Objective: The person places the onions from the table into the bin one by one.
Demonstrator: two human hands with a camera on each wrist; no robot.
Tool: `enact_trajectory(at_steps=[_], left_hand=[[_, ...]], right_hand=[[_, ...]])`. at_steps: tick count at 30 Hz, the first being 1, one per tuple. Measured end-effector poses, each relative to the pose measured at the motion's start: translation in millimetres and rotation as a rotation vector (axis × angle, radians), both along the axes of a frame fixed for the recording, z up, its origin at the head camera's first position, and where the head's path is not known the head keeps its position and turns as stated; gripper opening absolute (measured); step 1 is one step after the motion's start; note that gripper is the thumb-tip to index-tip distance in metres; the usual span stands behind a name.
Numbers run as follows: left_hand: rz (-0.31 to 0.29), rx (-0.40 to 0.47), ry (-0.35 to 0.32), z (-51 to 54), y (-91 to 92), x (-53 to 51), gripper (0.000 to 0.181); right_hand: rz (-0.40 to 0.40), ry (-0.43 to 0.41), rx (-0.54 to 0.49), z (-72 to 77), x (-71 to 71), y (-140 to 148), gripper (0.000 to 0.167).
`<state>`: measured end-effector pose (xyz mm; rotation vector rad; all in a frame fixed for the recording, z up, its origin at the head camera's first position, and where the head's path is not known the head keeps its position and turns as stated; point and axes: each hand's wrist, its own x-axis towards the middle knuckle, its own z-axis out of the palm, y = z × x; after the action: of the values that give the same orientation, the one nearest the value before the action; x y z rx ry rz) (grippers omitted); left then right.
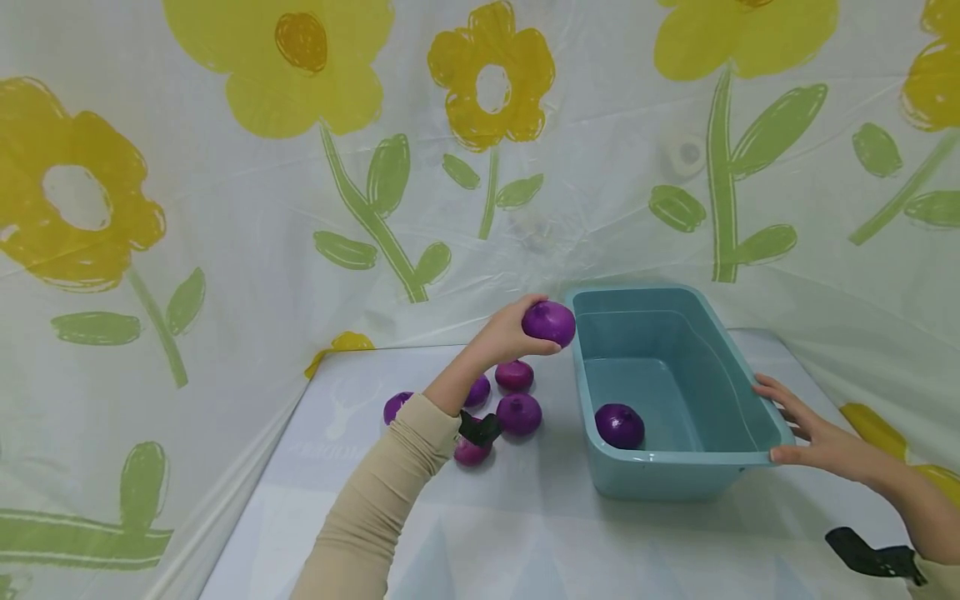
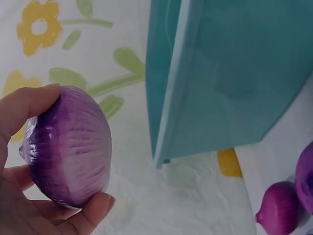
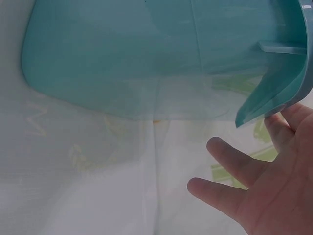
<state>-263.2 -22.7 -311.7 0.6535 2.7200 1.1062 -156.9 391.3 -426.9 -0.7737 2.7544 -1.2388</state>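
My left hand [image 1: 513, 333] holds a purple onion [image 1: 550, 323] in the air, just left of the basin's rim. In the left wrist view, thumb and fingers curl around that onion [image 2: 71, 147]. A blue-green plastic basin [image 1: 690, 458] stands on the table, with one onion [image 1: 619, 426] lying inside at its near left corner. At the basin's right side, my right hand [image 1: 825, 437] rests against the rim with fingers spread. The right wrist view has two straight fingers [image 3: 239, 166] standing off the basin wall [image 3: 122, 63].
Several more onions [image 1: 518, 414] lie grouped on the white table [image 1: 555, 517] left of the basin, partly hidden by my left forearm. A white cloth printed with yellow flowers [image 1: 491, 83] hangs behind the table. Dark straps [image 1: 873, 557] sit at the wrists.
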Motion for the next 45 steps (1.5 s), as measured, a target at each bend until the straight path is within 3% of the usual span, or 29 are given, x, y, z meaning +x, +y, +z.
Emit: enact_trajectory(at_steps=[5,10,16,19,37,45], left_hand=[[-0.026,0.035,-0.016,6.7,14.5,0.1,0.077],[-0.051,0.017,-0.026,9.3,28.8,0.0,0.077],[-0.064,0.044,-0.112,10.6,47.5,2.3,0.078],[-0.075,0.040,-0.119,10.6,57.9,3.7,0.077],[-0.215,0.022,-0.119,-7.8,101.0,11.5,0.078],[-0.199,-0.025,-0.142,-7.9,99.1,17.2,0.077]], right_hand=[[0.000,-0.003,0.002,0.4,0.0,0.8,0.082],[0.003,0.000,0.004,0.7,-0.4,1.3,0.083],[0.006,-0.006,-0.001,0.6,-1.3,1.6,0.082],[0.010,-0.009,-0.004,0.7,-2.2,1.9,0.081],[0.029,-0.006,-0.014,0.7,-4.3,2.8,0.079],[0.022,0.002,-0.016,-0.4,-2.4,2.2,0.081]])
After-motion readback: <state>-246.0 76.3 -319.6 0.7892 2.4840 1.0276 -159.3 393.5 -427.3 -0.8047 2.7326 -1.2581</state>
